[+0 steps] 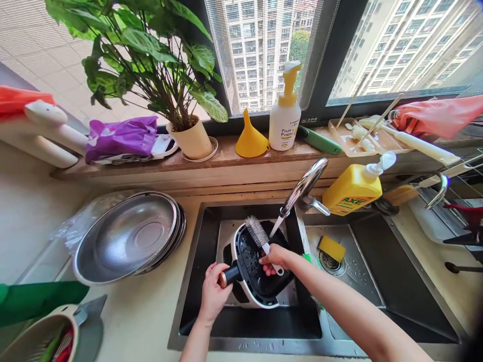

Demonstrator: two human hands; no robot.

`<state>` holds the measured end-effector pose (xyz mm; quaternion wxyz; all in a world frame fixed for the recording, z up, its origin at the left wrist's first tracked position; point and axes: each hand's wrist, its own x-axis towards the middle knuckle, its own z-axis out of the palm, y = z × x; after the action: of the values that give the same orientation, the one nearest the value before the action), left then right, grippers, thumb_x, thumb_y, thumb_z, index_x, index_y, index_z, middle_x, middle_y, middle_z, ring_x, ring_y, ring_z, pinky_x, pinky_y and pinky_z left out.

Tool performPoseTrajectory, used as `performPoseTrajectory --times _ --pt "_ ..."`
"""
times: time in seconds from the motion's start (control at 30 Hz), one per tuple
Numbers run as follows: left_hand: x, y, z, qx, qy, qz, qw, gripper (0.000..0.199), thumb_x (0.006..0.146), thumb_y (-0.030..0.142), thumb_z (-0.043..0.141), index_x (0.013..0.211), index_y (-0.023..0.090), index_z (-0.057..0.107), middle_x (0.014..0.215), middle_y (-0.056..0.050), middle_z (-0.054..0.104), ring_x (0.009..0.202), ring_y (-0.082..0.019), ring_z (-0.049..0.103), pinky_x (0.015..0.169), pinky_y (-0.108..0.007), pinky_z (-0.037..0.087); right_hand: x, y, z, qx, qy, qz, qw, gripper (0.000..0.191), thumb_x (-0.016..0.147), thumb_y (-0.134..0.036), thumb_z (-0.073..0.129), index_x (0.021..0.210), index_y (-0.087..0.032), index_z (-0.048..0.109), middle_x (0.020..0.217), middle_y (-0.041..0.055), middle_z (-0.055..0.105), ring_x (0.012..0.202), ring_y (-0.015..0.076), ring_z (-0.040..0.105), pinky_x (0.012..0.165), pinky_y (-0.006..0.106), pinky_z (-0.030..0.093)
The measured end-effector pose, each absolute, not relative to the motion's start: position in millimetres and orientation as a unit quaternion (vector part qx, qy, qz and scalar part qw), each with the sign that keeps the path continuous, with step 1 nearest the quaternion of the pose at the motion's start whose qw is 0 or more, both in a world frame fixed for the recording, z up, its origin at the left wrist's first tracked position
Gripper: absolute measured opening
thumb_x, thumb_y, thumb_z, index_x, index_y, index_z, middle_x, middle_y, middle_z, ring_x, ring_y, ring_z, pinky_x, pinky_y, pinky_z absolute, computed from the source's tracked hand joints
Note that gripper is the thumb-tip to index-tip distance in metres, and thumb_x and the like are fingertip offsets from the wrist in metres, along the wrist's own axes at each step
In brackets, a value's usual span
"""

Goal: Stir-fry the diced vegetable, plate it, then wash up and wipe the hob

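Observation:
My left hand (214, 296) is wrapped round the black handle of an air fryer basket (259, 279), which has a white outside and a dark, perforated inside. The basket stands in the left basin (256, 323) of the sink. Over its inside, my right hand (276, 256) grips the white handle of a bristle brush (257, 231), bristles pointing up toward the far left. Water runs from the chrome faucet (304, 186) into the basket beside the brush. Whether the bristles touch the basket is hard to make out.
A yellow sponge (332, 248) lies by the drain in the right basin. Behind it leans a yellow AXE bottle (352, 190). Stacked metal bowls (130, 236) stand left of the sink. The windowsill holds a potted plant (192, 138), yellow funnel (251, 138) and pump bottle (284, 123).

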<state>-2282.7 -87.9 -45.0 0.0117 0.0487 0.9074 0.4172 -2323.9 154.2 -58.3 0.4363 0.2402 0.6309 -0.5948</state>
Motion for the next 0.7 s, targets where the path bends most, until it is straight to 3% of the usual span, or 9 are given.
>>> performPoseTrajectory --times 0.2,0.33,0.47,0.6,0.7 --pt "-2279.5 -89.6 -53.5 0.016 0.888 0.459 0.035 0.023 0.062 0.023 0.061 0.085 0.021 0.064 0.081 -0.002 0.067 0.082 -0.022 0.063 0.075 -0.033 0.051 -2327.1 138.9 -71.7 0.248 0.668 -0.556 0.428 0.028 0.074 -0.015 0.07 0.068 -0.019 0.043 0.041 -0.0038 0.055 0.036 0.0123 0.054 0.037 0.019 0.043" --pt "-2281.9 -82.7 -61.9 0.024 0.877 0.48 0.023 0.023 0.061 0.021 0.06 0.083 0.02 0.064 0.078 -0.002 0.066 0.078 -0.02 0.063 0.07 -0.03 0.05 -2324.8 130.0 -76.7 0.251 0.708 -0.516 0.411 0.029 0.074 -0.021 0.073 0.066 -0.018 0.046 0.045 -0.004 0.054 0.038 0.0107 0.054 0.041 0.02 0.046" --pt "-2291.5 -73.5 -75.5 0.038 0.874 0.485 0.015 0.023 0.059 0.018 0.057 0.081 0.021 0.063 0.08 -0.002 0.067 0.081 -0.022 0.062 0.073 -0.033 0.049 -2324.8 154.7 -61.5 0.234 0.78 -0.446 0.371 0.013 0.085 -0.026 0.061 0.087 -0.017 0.052 0.064 -0.0004 0.063 0.047 0.0107 0.059 0.047 0.022 0.047" --pt "-2306.1 -61.2 -89.5 0.037 0.872 0.487 0.036 0.023 0.058 0.015 0.055 0.08 0.021 0.061 0.079 -0.001 0.065 0.08 -0.021 0.06 0.075 -0.033 0.047 -2323.9 199.8 -32.5 0.181 0.873 -0.312 0.328 0.022 0.089 -0.022 0.048 0.11 -0.014 0.051 0.088 0.0115 0.068 0.073 0.0193 0.067 0.062 0.028 0.049" --pt "-2315.9 -51.6 -95.8 0.037 0.873 0.484 0.046 0.023 0.057 0.013 0.054 0.078 0.022 0.059 0.075 0.0 0.063 0.079 -0.021 0.059 0.078 -0.034 0.046 -2321.6 213.7 -18.3 0.109 0.911 -0.214 0.336 0.024 0.079 -0.011 0.055 0.102 -0.013 0.061 0.096 0.0161 0.069 0.094 0.0275 0.065 0.076 0.033 0.047"
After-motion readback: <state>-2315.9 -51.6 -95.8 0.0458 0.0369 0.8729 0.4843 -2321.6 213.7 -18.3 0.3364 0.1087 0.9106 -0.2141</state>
